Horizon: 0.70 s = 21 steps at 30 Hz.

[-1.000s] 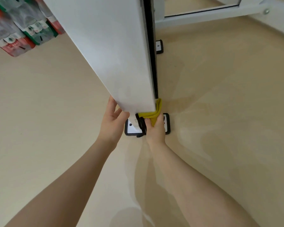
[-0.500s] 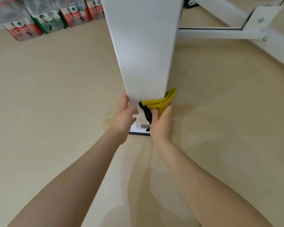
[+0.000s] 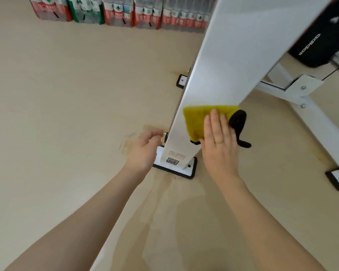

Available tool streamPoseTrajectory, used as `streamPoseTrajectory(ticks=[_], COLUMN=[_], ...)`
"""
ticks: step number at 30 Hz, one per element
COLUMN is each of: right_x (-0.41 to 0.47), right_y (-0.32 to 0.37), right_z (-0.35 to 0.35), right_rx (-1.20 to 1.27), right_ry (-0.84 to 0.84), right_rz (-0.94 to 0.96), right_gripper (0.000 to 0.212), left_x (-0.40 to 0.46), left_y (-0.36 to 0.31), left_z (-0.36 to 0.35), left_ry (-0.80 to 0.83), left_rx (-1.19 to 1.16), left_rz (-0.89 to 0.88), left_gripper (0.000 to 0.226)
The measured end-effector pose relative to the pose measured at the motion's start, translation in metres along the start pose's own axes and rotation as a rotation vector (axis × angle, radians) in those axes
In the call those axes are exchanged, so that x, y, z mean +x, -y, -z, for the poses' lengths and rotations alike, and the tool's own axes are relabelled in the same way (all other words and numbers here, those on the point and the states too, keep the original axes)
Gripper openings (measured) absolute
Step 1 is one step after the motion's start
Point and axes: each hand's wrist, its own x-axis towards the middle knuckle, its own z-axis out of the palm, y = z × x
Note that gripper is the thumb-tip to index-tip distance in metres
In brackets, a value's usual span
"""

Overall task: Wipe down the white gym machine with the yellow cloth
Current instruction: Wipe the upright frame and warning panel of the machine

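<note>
The white gym machine's upright post point(image 3: 233, 61) slants down from the top right to a base plate point(image 3: 186, 169) on the floor. A yellow cloth point(image 3: 198, 120) with a black edge lies flat on the post's lower front face. My right hand point(image 3: 219, 145) presses it there with straight fingers, a ring on one finger. To the left of the post my left hand point(image 3: 143, 151) hovers with loosely curled fingers, its fingertips close to a small bolt on the post's side; it holds nothing.
White frame bars point(image 3: 305, 114) with bolts run along the floor at the right, ending in a black foot point(image 3: 337, 178). A black pad point(image 3: 321, 40) hangs at the top right. Several shrink-wrapped packs of bottles point(image 3: 117, 10) line the far wall. Beige floor lies all around.
The view has swung left round the post. My right hand has spread the cloth flat on the front face, higher than before. My left hand has come off the post's edge.
</note>
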Motion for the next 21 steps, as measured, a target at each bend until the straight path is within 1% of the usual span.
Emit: streamPoseTrajectory(ticks=[1,2,4,5,6,7,10,11,12,14,16,18,20,21], right_x=[0.002,0.008,0.024,0.034,0.043,0.05,0.056,0.054,0.051,0.042,0.028,0.014,-0.005,-0.016], right_y=[-0.004,-0.005,-0.002,0.0,0.003,0.006,0.021,0.027,0.033,0.046,0.057,0.07,0.082,0.089], right_z=[0.001,0.003,0.005,0.005,0.004,0.004,-0.008,-0.013,-0.019,-0.029,-0.043,-0.057,-0.078,-0.09], right_rx=[-0.043,-0.092,-0.185,-0.229,-0.273,-0.322,-0.502,-0.55,-0.577,-0.576,-0.548,-0.549,-0.549,-0.516], right_ry=[0.04,0.067,0.085,0.097,0.124,0.151,0.218,0.276,0.334,0.474,0.595,0.644,0.684,0.771], right_rz=[0.125,0.245,0.437,0.497,0.527,0.535,0.547,0.554,0.569,0.622,0.669,0.712,0.782,0.82], right_gripper=[0.079,0.075,0.058,0.05,0.047,0.048,0.057,0.058,0.055,0.046,0.056,0.06,0.054,0.05], left_x=[0.001,0.003,0.008,0.012,0.015,0.018,0.027,0.029,0.03,0.033,0.037,0.041,0.042,0.043], left_y=[0.0,-0.001,-0.002,-0.001,0.001,0.005,0.021,0.027,0.034,0.047,0.059,0.07,0.08,0.085], left_z=[0.0,0.0,0.003,0.005,0.007,0.01,0.02,0.023,0.027,0.035,0.042,0.047,0.051,0.052], left_ry=[0.01,0.013,0.008,0.007,0.013,0.027,0.079,0.081,0.075,0.046,0.009,-0.031,-0.065,-0.078], left_rx=[0.001,-0.008,-0.033,-0.04,-0.039,-0.027,0.041,0.06,0.079,0.12,0.132,0.107,0.078,0.068], left_rz=[-0.004,-0.005,0.01,0.028,0.047,0.066,0.141,0.166,0.183,0.201,0.209,0.213,0.206,0.2], left_gripper=[0.027,0.026,0.025,0.025,0.025,0.026,0.03,0.031,0.032,0.029,0.027,0.029,0.028,0.027])
